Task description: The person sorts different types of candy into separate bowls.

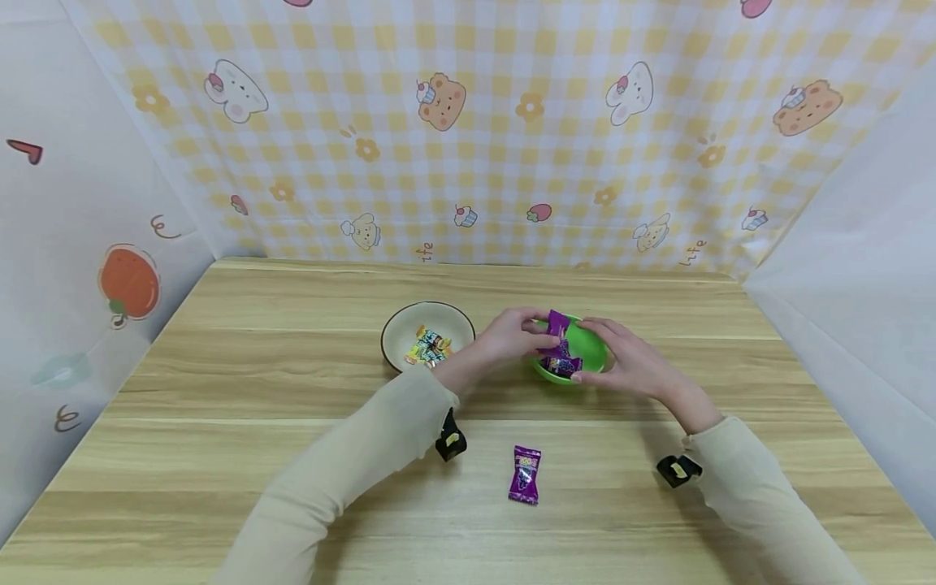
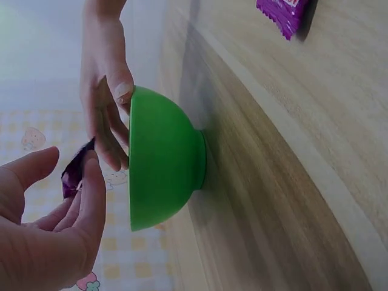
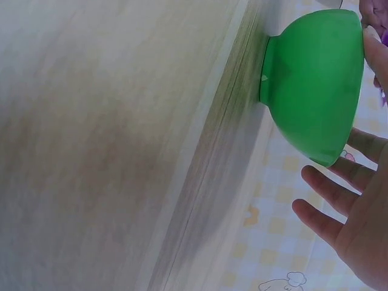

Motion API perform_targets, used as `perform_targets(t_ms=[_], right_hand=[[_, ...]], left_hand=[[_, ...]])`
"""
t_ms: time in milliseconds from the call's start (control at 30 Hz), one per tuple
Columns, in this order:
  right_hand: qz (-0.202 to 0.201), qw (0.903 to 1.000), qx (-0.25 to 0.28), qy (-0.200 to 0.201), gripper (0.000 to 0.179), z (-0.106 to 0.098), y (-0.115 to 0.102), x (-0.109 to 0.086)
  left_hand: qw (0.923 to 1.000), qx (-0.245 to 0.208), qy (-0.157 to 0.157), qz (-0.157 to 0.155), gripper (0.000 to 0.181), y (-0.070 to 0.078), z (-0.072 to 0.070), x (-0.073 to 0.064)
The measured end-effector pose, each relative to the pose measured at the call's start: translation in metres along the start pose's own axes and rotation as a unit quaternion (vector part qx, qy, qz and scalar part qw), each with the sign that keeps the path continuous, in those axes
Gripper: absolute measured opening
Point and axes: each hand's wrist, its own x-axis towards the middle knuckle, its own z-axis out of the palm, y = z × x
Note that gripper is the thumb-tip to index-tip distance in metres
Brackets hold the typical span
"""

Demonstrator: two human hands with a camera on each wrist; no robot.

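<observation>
In the head view, a green bowl (image 1: 595, 351) sits on the wooden table, with purple-wrapped candy (image 1: 561, 367) inside. My left hand (image 1: 515, 335) is over the bowl's left side, holding another purple-wrapped candy (image 2: 74, 174) at its fingers, above the rim in the left wrist view. From the other side my right hand (image 1: 630, 361) holds the bowl, its thumb at the near rim and its fingers spread along the far side. One more purple-wrapped candy (image 1: 525, 475) lies on the table in front of the bowl.
Left of the green bowl stands a cream bowl (image 1: 398, 337) with a dark rim, holding yellow-and-blue wrapped candies (image 1: 429, 346). My left forearm passes close by its near edge. A checked cloth (image 1: 483, 162) hangs behind the wooden table (image 1: 241, 366).
</observation>
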Motion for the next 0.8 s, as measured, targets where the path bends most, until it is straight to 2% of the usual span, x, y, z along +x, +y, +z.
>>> perform_targets(t_ms=[167,300,367,500,600,700,800], right_hand=[[0.003,1.0000,-0.002,-0.004,0.082,0.000,0.001,0.000],[0.002,1.0000,-0.005,-0.005,0.082,0.000,0.001,0.000],[0.001,1.0000,-0.006,-0.005,0.082,0.000,0.001,0.000],[0.003,1.0000,-0.005,-0.005,0.082,0.000,0.001,0.000],[0.002,1.0000,-0.006,-0.003,0.083,0.000,0.000,0.000],[0.004,1.0000,-0.008,-0.001,0.084,0.000,0.000,0.000],[0.007,0.9999,-0.009,-0.001,0.085,0.000,0.000,0.000]], left_hand=[[0.9975,-0.070,-0.012,0.000,0.047,0.000,0.001,-0.001],[0.9971,-0.075,-0.012,0.003,0.047,-0.001,0.000,-0.005],[0.9983,-0.057,-0.013,0.006,0.044,-0.003,-0.001,-0.008],[0.9990,0.019,-0.032,0.022,0.038,-0.008,-0.002,-0.021],[0.9938,0.089,-0.051,0.043,0.035,-0.014,-0.001,-0.033],[0.9867,0.134,-0.071,0.060,0.035,-0.023,0.000,-0.044],[0.9848,0.140,-0.093,0.044,0.038,-0.032,0.002,-0.054]])
